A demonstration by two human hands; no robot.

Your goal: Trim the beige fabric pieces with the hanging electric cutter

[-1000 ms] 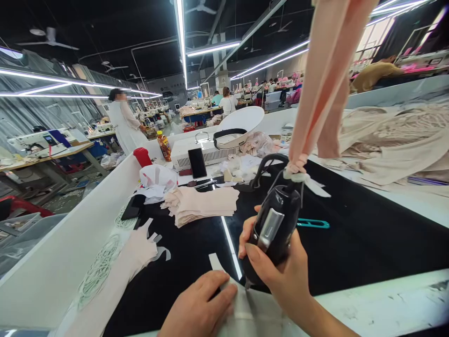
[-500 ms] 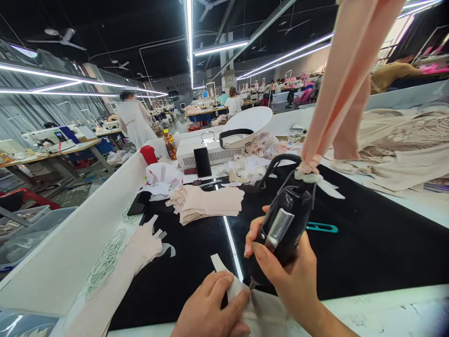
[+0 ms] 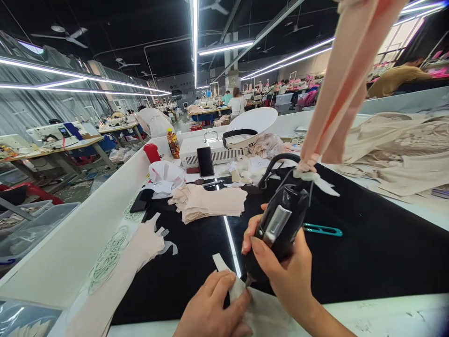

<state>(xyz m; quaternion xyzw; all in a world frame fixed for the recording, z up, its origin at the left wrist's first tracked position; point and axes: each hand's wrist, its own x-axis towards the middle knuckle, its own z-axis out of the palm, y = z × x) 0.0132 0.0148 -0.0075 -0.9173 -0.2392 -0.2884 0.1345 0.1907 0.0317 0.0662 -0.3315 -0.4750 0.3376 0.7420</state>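
Head camera view: A person's right hand [image 3: 293, 274] grips a black handheld tool [image 3: 271, 250], fingers and thumb wrapped about its body, at the near edge of a black work surface [image 3: 365, 252]. Its narrow tip points down at a pale piece of fabric [image 3: 270, 309], just beside the fingertips of the left hand [image 3: 213, 304]. That hand lies over the fabric with its fingers bent (whether it pinches the cloth or merely presses it, one cannot tell). The fabric sits at the front edge, below the tool, with a narrow strip of it reaching past the left fingers. A length of pink cloth [image 3: 342, 84] hangs from above, knotted near the tool's upper end. To the right of the tool lies a teal implement [image 3: 324, 229]; farther back, a stack of pale cut pieces [image 3: 213, 203] rests on the black surface. A phone [image 3: 205, 161] leans upright against a white box [image 3: 189, 152]. At left, bundles of pale green cord [image 3: 108, 257] lie beside another length of light fabric [image 3: 136, 255].
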